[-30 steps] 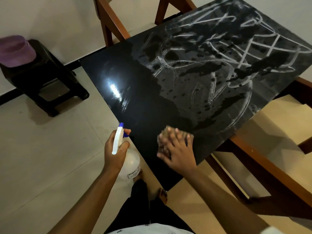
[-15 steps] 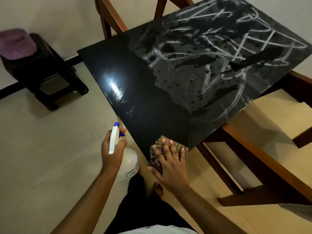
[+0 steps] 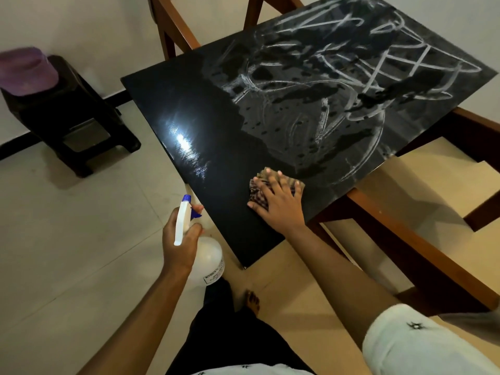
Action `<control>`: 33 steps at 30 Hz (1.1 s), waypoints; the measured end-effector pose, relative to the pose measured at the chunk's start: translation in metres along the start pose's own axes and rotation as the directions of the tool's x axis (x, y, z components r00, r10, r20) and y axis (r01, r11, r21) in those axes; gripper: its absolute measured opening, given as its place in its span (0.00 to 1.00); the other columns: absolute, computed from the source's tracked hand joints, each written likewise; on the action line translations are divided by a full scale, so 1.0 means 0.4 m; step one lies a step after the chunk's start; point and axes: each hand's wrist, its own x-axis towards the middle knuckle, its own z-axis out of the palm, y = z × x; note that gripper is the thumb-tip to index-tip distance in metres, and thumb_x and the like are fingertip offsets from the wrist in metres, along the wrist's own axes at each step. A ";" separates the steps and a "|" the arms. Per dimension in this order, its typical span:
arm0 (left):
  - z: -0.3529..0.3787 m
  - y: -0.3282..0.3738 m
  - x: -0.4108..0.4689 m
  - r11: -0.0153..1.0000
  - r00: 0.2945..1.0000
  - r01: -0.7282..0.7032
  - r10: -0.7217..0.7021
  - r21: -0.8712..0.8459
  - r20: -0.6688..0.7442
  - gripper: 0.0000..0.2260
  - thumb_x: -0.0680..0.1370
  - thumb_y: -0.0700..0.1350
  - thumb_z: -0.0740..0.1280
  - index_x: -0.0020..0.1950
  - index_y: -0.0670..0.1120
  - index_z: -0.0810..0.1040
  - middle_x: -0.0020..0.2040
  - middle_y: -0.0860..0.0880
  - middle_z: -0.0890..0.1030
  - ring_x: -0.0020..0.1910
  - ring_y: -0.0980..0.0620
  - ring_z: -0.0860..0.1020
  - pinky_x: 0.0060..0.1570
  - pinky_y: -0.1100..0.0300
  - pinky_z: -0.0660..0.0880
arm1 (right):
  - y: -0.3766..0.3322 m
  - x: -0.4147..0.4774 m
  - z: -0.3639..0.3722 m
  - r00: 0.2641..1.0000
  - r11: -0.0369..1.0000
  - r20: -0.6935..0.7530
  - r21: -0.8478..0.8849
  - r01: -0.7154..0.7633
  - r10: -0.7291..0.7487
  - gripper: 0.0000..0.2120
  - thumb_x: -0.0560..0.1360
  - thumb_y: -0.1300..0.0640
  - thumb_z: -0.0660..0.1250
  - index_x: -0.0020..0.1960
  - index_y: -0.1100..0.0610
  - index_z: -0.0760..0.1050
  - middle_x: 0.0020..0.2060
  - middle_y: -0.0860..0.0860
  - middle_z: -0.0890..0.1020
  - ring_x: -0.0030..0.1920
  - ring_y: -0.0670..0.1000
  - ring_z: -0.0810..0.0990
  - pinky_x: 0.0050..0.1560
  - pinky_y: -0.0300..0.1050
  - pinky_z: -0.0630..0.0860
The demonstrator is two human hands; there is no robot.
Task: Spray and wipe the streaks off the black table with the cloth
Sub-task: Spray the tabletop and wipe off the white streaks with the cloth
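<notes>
Right now my right hand [image 3: 278, 201] lies flat on the cloth [image 3: 255, 192], fingers straight and spread, pressing it onto the black table [image 3: 216, 125] near the corner closest to me. The cloth is a folded pad patterned in brown and dark tones. Its edges show past my fingertips and beside my thumb.

My left hand [image 3: 180, 239] grips the spray bottle [image 3: 209, 262], fingers wrapped round its neck and one fingertip at the blue trigger. I hold it off the table's near left edge, over the floor [image 3: 67, 253], not touching the tabletop. The white head points up and away from me.

The table's left part is glossy, with a bright patch of reflected light on it. White streaks [image 3: 351, 77] and dark spots cover the far and right part. The cloth sits just at the line between the two.

A dark stool [image 3: 67, 117] stands by the wall on the left, with something purple [image 3: 27, 71] on top (a cap, perhaps, though it is too blurred to tell). Wooden chair frames [image 3: 173, 31] stand at the table's far and right sides. My bare foot [image 3: 253, 300] rests on the pale tiles below the table's near corner.
</notes>
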 end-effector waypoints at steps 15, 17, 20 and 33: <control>-0.043 0.141 -0.052 0.985 0.940 -0.173 0.167 -0.007 0.297 0.17 0.68 0.44 0.65 0.55 0.56 0.79 0.53 0.52 0.83 0.57 0.46 0.79 0.55 0.43 0.78 | -0.172 -0.372 -0.061 0.961 0.520 0.244 0.808 -0.277 0.132 0.26 0.78 0.35 0.53 0.64 0.50 0.75 0.58 0.45 0.80 0.60 0.42 0.75 0.65 0.45 0.69; -0.024 0.172 -0.063 0.989 0.913 -0.146 0.136 -0.004 0.384 0.19 0.68 0.41 0.65 0.56 0.57 0.79 0.53 0.51 0.83 0.58 0.46 0.79 0.55 0.44 0.79 | -0.135 -0.374 -0.094 0.859 0.027 0.464 0.877 -0.481 0.218 0.22 0.80 0.40 0.52 0.55 0.52 0.79 0.47 0.48 0.84 0.48 0.42 0.82 0.49 0.38 0.76; 0.014 0.206 -0.075 0.993 0.868 -0.116 0.088 0.028 0.488 0.17 0.69 0.37 0.65 0.55 0.51 0.80 0.52 0.52 0.84 0.56 0.47 0.80 0.51 0.50 0.79 | -0.031 -0.360 -0.120 0.720 -0.485 0.639 0.736 -0.472 0.270 0.23 0.78 0.39 0.55 0.57 0.55 0.78 0.49 0.55 0.85 0.51 0.55 0.84 0.53 0.55 0.79; 0.177 0.252 -0.074 0.907 0.854 -0.098 -0.135 0.410 0.502 0.04 0.76 0.38 0.67 0.44 0.46 0.79 0.41 0.43 0.81 0.38 0.49 0.79 0.38 0.55 0.78 | 0.189 -0.233 -0.238 0.667 -0.600 0.412 0.798 0.065 0.620 0.31 0.72 0.34 0.60 0.69 0.50 0.69 0.60 0.56 0.79 0.60 0.59 0.78 0.61 0.64 0.73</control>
